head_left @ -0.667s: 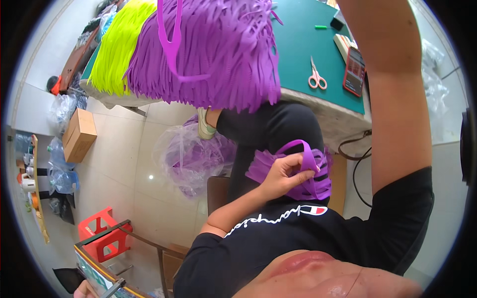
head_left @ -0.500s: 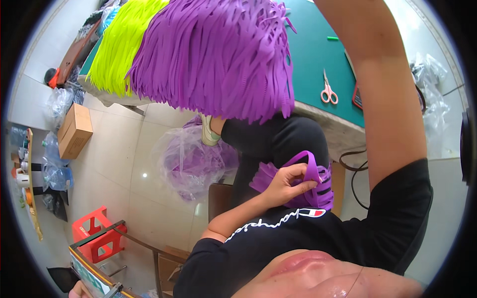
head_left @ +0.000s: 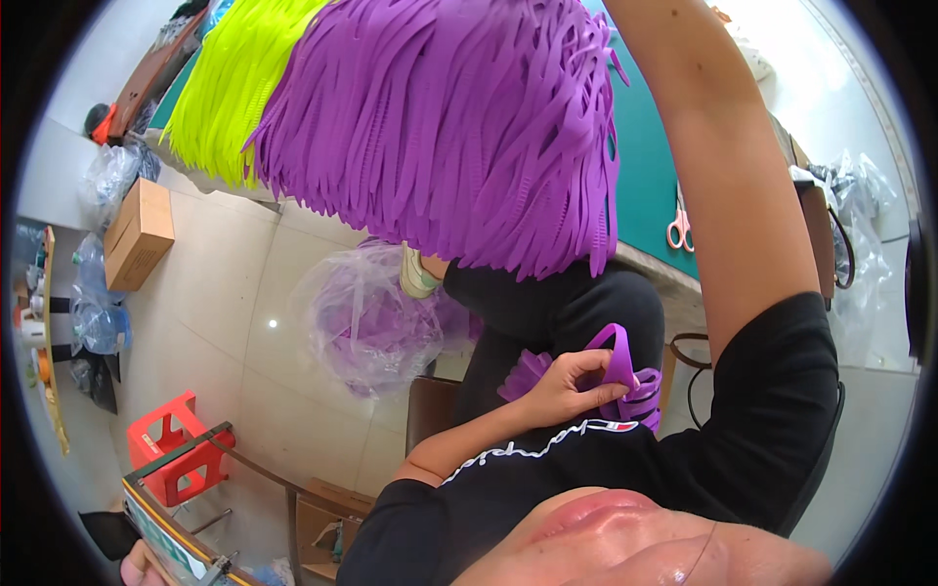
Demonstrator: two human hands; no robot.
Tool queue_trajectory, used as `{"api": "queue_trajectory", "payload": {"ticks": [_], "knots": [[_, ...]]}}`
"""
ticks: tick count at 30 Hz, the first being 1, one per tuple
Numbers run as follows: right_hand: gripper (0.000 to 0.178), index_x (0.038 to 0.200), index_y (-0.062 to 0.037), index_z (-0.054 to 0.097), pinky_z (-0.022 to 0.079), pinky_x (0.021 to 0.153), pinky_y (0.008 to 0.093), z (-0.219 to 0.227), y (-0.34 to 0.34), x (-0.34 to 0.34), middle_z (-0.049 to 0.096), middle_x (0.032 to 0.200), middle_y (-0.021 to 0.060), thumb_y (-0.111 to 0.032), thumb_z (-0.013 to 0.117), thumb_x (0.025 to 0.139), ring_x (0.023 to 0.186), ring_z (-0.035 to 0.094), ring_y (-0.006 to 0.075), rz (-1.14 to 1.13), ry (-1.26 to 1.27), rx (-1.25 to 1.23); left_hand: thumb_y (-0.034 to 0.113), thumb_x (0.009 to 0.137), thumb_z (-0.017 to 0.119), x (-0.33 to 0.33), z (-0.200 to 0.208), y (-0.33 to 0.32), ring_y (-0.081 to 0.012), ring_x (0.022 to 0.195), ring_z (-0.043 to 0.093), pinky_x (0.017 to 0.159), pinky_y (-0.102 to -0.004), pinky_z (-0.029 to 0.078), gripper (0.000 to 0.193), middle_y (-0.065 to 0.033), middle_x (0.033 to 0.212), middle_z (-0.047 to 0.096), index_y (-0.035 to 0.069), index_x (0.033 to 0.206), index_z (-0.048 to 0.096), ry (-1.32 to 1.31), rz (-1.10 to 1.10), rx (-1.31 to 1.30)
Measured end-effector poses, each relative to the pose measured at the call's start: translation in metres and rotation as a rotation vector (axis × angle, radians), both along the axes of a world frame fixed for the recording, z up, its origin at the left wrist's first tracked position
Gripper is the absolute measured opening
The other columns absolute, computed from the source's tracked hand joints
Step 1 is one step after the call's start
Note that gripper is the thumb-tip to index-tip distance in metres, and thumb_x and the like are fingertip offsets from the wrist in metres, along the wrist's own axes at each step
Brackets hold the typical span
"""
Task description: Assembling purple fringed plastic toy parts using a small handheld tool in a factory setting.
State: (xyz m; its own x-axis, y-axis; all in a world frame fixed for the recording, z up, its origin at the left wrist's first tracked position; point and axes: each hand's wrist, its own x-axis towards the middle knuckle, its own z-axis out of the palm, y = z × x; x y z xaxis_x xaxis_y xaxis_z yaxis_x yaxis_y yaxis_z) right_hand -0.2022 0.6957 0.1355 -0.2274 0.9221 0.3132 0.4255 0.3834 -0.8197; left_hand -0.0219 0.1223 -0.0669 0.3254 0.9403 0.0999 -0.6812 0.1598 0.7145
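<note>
My left hand [head_left: 578,381] is closed over my lap, pinching a purple rubbery strap [head_left: 619,356] that bends up into a loop above the fingers. More purple straps [head_left: 528,375] lie on my lap behind and beside that hand. My right forearm reaches up past the top edge, so the right hand is out of sight. A thick layer of purple straps [head_left: 440,146] hangs over the near table edge, many with small holes or ridges. Left of it hangs a row of yellow-green straps [head_left: 230,98].
Pink-handled scissors [head_left: 680,229] lie on the green tabletop [head_left: 640,176], beside my right arm. A clear plastic bag [head_left: 366,322] of purple pieces stands on the floor. Further left are a cardboard box [head_left: 140,235] and a red stool [head_left: 184,449]. Another person's skin shows at the lower left.
The view has shifted, with the hanging straps now reaching further right and lower. My right arm still extends past the top edge. The left hand keeps its pinch on the strap.
</note>
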Motion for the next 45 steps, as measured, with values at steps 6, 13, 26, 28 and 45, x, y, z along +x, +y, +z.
{"api": "queue_trajectory", "payload": {"ticks": [6, 13, 26, 28, 45], "knots": [[0.065, 0.086, 0.0012, 0.068, 0.047, 0.086, 0.0345, 0.009, -0.192, 0.134, 0.068, 0.090, 0.0159, -0.055, 0.036, 0.096, 0.092, 0.063, 0.0241, 0.250, -0.021, 0.064, -0.001, 0.088, 0.062, -0.008, 0.007, -0.013, -0.0139, 0.095, 0.061, 0.086, -0.0292, 0.048, 0.019, -0.0089, 0.106, 0.064, -0.003, 0.107, 0.061, 0.015, 0.141, -0.058], [0.026, 0.095, -0.0003, 0.056, 0.048, 0.073, 0.0416, -0.100, -0.320, 0.335, 0.058, 0.091, 0.0183, -0.025, 0.061, 0.087, 0.086, 0.060, 0.0335, -0.013, -0.774, 0.405, 0.001, 0.088, 0.063, 0.017, 0.030, -0.015, -0.0150, 0.085, 0.063, 0.080, -0.0280, 0.049, 0.013, -0.0096, 0.096, 0.066, -0.002, 0.100, 0.063, 0.110, 0.315, -0.138], [0.025, 0.098, 0.0003, 0.063, 0.048, 0.083, 0.0419, -0.145, -0.392, 0.392, 0.063, 0.093, 0.0197, -0.010, 0.065, 0.076, 0.091, 0.061, 0.0353, 0.039, -0.691, 0.077, 0.004, 0.089, 0.063, 0.065, 0.049, -0.010, -0.0161, 0.082, 0.064, 0.077, -0.0276, 0.049, 0.020, -0.0079, 0.092, 0.066, -0.002, 0.107, 0.060, 0.117, 0.516, -0.182], [0.021, 0.096, 0.0006, 0.063, 0.050, 0.075, 0.0383, -0.144, -0.406, 0.412, 0.063, 0.084, 0.0171, -0.011, 0.064, 0.079, 0.081, 0.063, 0.0299, 0.137, -0.485, 0.103, 0.003, 0.089, 0.062, 0.069, 0.050, -0.007, -0.0160, 0.082, 0.063, 0.077, -0.0276, 0.049, 0.020, -0.0076, 0.091, 0.065, -0.003, 0.109, 0.059, 0.136, 0.524, -0.210], [0.034, 0.093, 0.0062, 0.065, 0.036, 0.047, 0.0182, -0.147, -0.520, 0.488, 0.055, 0.060, -0.0010, -0.020, 0.077, 0.073, 0.051, 0.050, 0.0038, 0.868, 0.434, -1.082, 0.004, 0.090, 0.062, 0.105, 0.058, -0.005, -0.0132, 0.077, 0.059, 0.075, -0.0273, 0.047, 0.032, -0.0047, 0.088, 0.062, -0.003, 0.120, 0.053, 0.162, 0.523, -0.228]]}}
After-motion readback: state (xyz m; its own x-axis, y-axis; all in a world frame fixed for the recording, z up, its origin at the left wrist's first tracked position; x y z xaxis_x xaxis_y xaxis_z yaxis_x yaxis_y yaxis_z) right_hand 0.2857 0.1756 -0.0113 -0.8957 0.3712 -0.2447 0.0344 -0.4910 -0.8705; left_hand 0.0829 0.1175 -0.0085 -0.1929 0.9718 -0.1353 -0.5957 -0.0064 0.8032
